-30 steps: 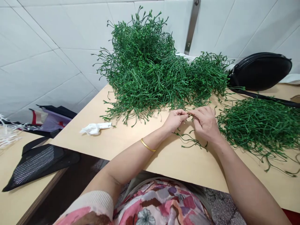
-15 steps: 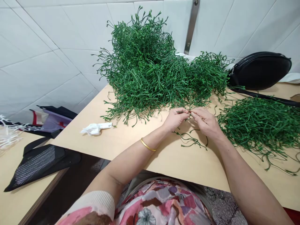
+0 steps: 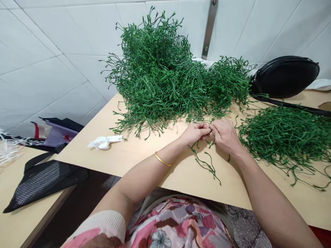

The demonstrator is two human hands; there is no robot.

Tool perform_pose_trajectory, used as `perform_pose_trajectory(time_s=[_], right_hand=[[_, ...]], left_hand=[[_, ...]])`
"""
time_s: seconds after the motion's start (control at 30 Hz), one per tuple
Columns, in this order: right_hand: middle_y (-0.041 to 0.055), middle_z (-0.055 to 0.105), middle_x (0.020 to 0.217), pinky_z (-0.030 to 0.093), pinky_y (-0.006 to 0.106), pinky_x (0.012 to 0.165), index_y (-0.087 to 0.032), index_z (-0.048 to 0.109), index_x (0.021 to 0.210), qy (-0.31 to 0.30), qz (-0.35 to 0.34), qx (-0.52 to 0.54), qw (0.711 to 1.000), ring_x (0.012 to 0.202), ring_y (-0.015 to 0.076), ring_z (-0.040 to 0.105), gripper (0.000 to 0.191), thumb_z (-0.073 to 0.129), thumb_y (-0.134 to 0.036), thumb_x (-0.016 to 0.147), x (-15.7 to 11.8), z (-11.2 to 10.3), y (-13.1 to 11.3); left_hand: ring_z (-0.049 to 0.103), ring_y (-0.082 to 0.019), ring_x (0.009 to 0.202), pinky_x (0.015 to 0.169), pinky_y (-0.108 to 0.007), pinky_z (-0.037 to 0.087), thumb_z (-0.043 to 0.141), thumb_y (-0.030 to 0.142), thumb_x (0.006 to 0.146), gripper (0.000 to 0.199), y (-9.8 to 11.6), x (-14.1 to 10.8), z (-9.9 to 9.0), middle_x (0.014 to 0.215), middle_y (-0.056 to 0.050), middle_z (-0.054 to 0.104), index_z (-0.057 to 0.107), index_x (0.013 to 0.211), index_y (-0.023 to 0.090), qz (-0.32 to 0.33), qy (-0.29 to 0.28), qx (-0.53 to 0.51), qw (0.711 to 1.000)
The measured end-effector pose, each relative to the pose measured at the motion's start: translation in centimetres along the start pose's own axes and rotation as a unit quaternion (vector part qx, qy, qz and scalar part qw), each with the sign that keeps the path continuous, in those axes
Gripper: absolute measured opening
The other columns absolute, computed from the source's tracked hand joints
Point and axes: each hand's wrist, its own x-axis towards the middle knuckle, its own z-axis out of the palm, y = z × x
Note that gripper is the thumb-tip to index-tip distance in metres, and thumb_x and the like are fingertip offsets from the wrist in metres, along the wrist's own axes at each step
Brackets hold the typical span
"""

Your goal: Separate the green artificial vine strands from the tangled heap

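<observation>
A tall pile of thin green stems (image 3: 160, 79) with small tips stands at the back of the table, and a lower heap (image 3: 284, 134) lies at the right. Between them and my body, my left hand (image 3: 197, 133) is pinched on a green stem. My right hand (image 3: 224, 135) meets it fingertip to fingertip, also pinching green stem. The exact spot between the fingertips is partly hidden. A few loose stems (image 3: 207, 165) hang or lie just below my hands on the tabletop.
The pale wooden table (image 3: 144, 162) has a crumpled white tissue (image 3: 103, 142) at its left. A black bag (image 3: 287, 76) with a strap rests at the back right. A black mesh item (image 3: 38, 182) lies on another surface at far left, below a purple item (image 3: 58, 133).
The loose stems below my hands have shifted and now reach nearer the table's front edge. My right hand's fingers have curled more, and both hands remain together.
</observation>
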Motion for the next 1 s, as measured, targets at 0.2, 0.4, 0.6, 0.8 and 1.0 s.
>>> perform_pose_trajectory(time_s=[0.2,0.4,0.6,0.8,1.0], right_hand=[[-0.0001,0.042,0.058,0.03,0.028,0.058,-0.02,0.039,0.059,-0.066,0.076,0.244,0.964,0.057,0.0128,0.038,0.034,0.037,-0.035,0.089,0.1,-1.3,-0.1],[-0.003,0.038,0.055,0.031,0.025,0.052,-0.019,0.049,0.065,0.053,0.188,0.415,0.889,0.053,0.0096,0.036,0.035,0.047,-0.047,0.085,0.1,-1.7,-0.4],[0.0022,0.055,0.07,0.037,0.027,0.06,-0.018,0.06,0.075,0.077,0.186,0.29,0.936,0.065,0.0134,0.047,0.021,0.051,-0.036,0.082,0.2,-0.7,-0.8],[0.0004,0.053,0.065,0.036,0.027,0.058,-0.017,0.06,0.097,-0.028,0.205,0.326,0.922,0.06,0.0132,0.046,0.028,0.044,-0.037,0.085,0.1,0.4,-0.9],[-0.0015,0.044,0.058,0.032,0.025,0.054,-0.018,0.046,0.063,-0.085,0.188,0.294,0.933,0.057,0.0109,0.039,0.034,0.041,-0.042,0.086,0.0,0.6,-0.4]], left_hand=[[0.035,-0.001,0.043,0.043,-0.018,0.021,0.068,0.021,0.067,0.019,1.0,-0.2,-0.6,0.052,0.001,0.05,0.055,0.059,0.009,0.0,-0.108,-0.009,0.994],[0.042,-0.002,0.043,0.043,-0.017,0.029,0.069,0.017,0.064,0.017,0.6,0.6,-1.1,0.058,-0.002,0.059,0.053,0.064,0.01,-0.019,-0.024,-0.133,0.991],[0.041,-0.002,0.039,0.04,-0.015,0.027,0.067,0.01,0.062,0.015,0.2,0.6,-0.8,0.05,0.004,0.05,0.053,0.064,0.011,-0.037,0.031,-0.184,0.982],[0.044,-0.004,0.038,0.04,-0.016,0.033,0.062,0.012,0.069,0.01,-0.3,0.5,-0.4,0.051,0.0,0.057,0.053,0.068,0.012,-0.047,0.051,-0.142,0.987],[0.036,-0.002,0.034,0.036,-0.014,0.022,0.059,0.009,0.068,0.009,-0.4,0.3,0.1,0.047,0.001,0.055,0.052,0.068,0.012,-0.025,0.052,-0.088,0.994]])
